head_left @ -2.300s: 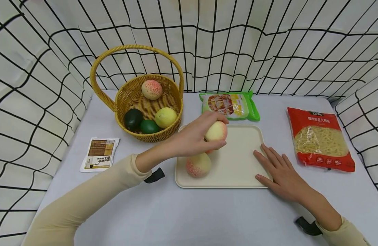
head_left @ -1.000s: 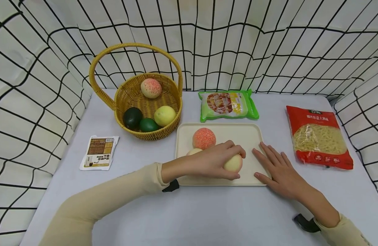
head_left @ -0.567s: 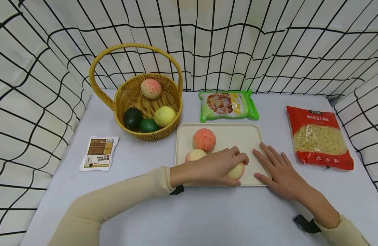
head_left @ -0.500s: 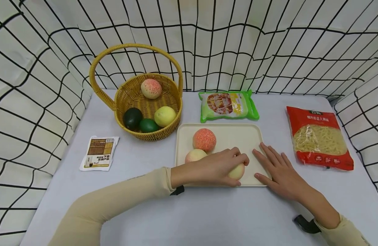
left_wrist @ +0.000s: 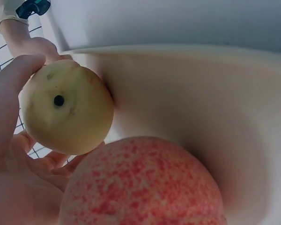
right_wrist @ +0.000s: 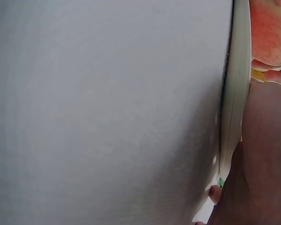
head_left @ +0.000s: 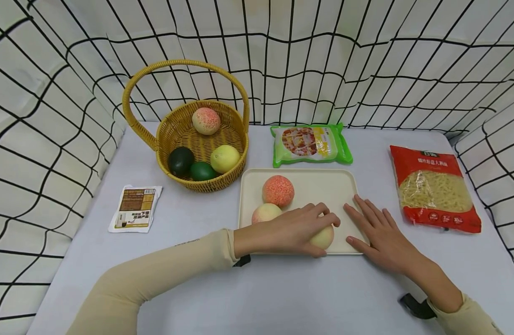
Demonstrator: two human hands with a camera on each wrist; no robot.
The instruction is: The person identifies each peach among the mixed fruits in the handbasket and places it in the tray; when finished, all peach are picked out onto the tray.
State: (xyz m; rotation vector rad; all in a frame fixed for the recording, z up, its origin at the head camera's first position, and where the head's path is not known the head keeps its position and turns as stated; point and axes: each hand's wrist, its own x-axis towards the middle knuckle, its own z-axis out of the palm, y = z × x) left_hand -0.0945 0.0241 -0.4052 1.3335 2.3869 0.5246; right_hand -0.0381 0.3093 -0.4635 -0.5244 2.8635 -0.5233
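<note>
My left hand (head_left: pixel 296 228) curls round a pale yellow peach (head_left: pixel 323 238) at the near right part of the cream tray (head_left: pixel 323 186). In the left wrist view the thumb lies on top of this peach (left_wrist: pixel 68 110), the fingers behind it, and a small dark dot marks its end. A coral-red peach (head_left: pixel 278 191) and another pale peach (head_left: pixel 266 212), partly hidden by the hand, sit at the tray's left. Large in the left wrist view's foreground is a red-speckled peach (left_wrist: pixel 145 187). My right hand (head_left: pixel 378 237) rests with spread fingers on the tray's right rim.
A wicker basket (head_left: pixel 202 186) at back left holds a peach, a yellow lemon and two dark green fruits. Behind the tray lies a green food packet (head_left: pixel 311 144); a red pasta bag (head_left: pixel 437 188) is at right, a white-brown sachet (head_left: pixel 135 209) at left. Black netting surrounds the table.
The left hand has carried the peach from the tray's back left to its near right, uncovering the coral-red peach. Lately its fingers have loosened slightly. The right hand stays in place.
</note>
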